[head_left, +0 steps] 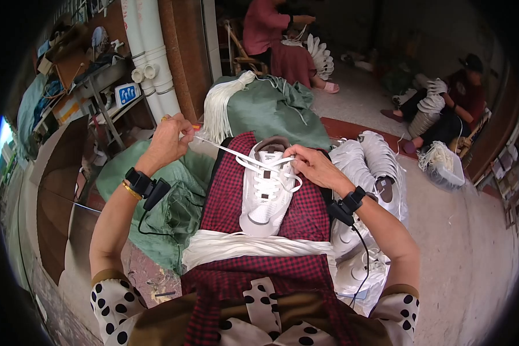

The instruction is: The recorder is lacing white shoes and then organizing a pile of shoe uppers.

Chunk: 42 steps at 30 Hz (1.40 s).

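White shoe: The shoe sits on the lap, on the red and black checked apron, with its toe on the near side.
Left hand: This hand is up at the far left, apart from the other one. Its thumb and finger pinch a white lace, pulled straight to the shoe.
Right hand: This hand touches the right side of the shoe's opening, by the lace. I cannot tell if its fingers pinch the lace.
Clear bag: On the right, the bag has lots of white shoes in it.
Clear tub: Far right, the tub is full of white strings.
Green sacks: One is far, with a string bunch on it; another is left. I cannot tell what is inside.
Lap bunch: More white strings lie across the lap, on the near side of the shoe.
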Tool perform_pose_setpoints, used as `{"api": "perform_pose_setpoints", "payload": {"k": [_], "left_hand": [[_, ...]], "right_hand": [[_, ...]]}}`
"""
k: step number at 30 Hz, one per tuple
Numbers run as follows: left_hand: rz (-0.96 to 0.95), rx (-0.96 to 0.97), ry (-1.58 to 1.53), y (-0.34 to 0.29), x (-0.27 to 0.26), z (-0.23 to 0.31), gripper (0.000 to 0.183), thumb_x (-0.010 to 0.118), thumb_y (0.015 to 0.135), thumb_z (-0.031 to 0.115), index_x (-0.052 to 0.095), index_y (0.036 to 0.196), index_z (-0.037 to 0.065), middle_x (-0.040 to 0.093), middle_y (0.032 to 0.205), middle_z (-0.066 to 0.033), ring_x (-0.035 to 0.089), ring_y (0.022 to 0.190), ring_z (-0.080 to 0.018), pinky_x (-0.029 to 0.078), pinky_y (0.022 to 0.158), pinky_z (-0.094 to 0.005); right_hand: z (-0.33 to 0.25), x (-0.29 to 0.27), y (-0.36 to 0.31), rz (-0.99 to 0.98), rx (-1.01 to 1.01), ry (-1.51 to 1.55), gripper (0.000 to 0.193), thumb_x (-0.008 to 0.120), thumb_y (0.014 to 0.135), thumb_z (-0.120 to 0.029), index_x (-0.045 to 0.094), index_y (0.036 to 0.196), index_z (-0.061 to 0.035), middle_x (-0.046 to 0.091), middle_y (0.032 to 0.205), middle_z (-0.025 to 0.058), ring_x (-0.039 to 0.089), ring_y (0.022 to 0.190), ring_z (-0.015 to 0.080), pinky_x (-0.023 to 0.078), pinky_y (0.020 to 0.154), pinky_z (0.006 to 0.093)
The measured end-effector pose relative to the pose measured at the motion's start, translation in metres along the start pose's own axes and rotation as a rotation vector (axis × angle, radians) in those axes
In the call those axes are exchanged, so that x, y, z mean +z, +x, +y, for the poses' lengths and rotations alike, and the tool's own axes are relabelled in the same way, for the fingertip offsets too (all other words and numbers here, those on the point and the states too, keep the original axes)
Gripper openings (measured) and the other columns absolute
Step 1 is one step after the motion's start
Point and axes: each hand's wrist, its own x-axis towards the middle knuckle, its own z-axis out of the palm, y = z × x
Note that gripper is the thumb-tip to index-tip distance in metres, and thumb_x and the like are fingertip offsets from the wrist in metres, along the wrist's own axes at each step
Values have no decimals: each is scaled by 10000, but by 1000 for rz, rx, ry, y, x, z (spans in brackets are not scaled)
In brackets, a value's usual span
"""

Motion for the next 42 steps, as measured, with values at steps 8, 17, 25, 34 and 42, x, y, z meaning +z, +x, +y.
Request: {"api": "perform_pose_setpoints", "payload": {"k": [8,17,25,34,42], "left_hand": [[204,-144,-492,-14,25,15,66,643,869,2,611,922,-18,624,897,-108,639,805,-205,497,631,-323],[196,-279,-701,-26,35,16,65,642,903,61,623,928,5,657,831,-49,635,774,-125,488,625,-279],[253,-223,-843,-7,22,39,76,653,900,83,641,901,8,662,771,-22,615,710,-83,475,623,-261],[355,41,-697,54,3,88,92,651,889,74,639,905,-15,653,786,-39,618,709,-98,481,616,-247],[366,4,-634,29,13,72,78,648,877,68,632,897,-6,644,756,-57,593,662,-118,457,550,-269]], "right_hand": [[-19,-2,-5,202,-45,-102,173,533,923,-74,637,1032,11,689,751,139,661,652,241,508,633,363],[-20,-5,-9,157,35,-100,151,614,926,-53,665,1050,16,700,875,77,630,781,110,513,673,287],[-47,-16,-10,326,2,-250,162,629,892,-36,704,1036,-42,656,898,27,573,727,98,414,574,256],[-72,32,16,21,-280,-636,216,626,792,18,646,1005,40,648,981,194,672,833,389,549,736,466],[-66,28,32,-7,-153,-495,133,621,826,-63,621,877,60,664,853,229,675,764,397,525,682,463]]}}
